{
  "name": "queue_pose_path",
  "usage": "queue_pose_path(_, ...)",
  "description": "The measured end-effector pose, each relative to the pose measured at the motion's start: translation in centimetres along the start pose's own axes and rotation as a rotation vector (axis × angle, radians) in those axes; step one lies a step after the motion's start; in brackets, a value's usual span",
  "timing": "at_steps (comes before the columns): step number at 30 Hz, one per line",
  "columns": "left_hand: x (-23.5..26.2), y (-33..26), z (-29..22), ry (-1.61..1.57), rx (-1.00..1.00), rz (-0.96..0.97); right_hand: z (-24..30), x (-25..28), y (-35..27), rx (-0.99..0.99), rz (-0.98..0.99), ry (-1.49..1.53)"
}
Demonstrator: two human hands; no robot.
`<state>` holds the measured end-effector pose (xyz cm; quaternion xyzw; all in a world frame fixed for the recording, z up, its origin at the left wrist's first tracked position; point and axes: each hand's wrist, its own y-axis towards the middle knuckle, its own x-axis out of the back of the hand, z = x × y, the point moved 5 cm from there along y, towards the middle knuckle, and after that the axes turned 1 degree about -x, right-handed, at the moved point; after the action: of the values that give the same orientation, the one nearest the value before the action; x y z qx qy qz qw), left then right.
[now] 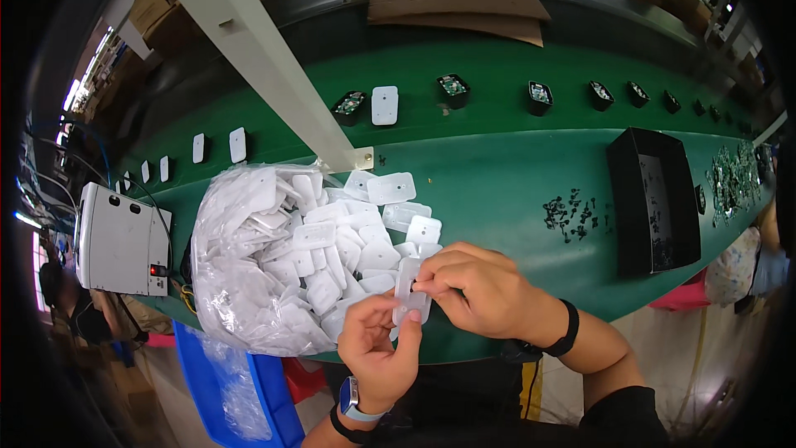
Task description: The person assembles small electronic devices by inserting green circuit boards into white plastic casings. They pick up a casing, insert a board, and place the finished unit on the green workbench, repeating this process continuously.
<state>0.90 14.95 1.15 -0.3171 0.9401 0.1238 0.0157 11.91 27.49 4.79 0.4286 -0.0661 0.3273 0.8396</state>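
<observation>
Two-handed, holding a translucent white piece (405, 276) at the near edge of the green bench (489, 191): pinched narrowly in the left hand (377, 355) on its near part, and in the right hand (485, 292) from the right. Crowded on the left by loose white covers (315, 236) in and out of a clear bag (220, 299). Crossed at far left by a pale post (249, 41) (hiding some of the bench's far strip). Bordered on the right by scattered black parts (572, 214), then a black tray (632, 207) and circuit boards (734, 182).

White plastic piece (404, 312) between left hand (378, 350) and right hand (477, 290)
</observation>
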Motion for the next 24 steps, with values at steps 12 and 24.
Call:
queue_pose_path(12, 0.5, 1.2, 1.5, -0.304, 0.509, -0.029, -3.3, -0.7, -0.7, -0.743, 0.217, 0.597)
queue_pose_path(24, 1.9, 1.1, 2.6, -0.190, 0.561, 0.035, -3.5, -3.1, -0.8, -0.659, 0.309, 0.629)
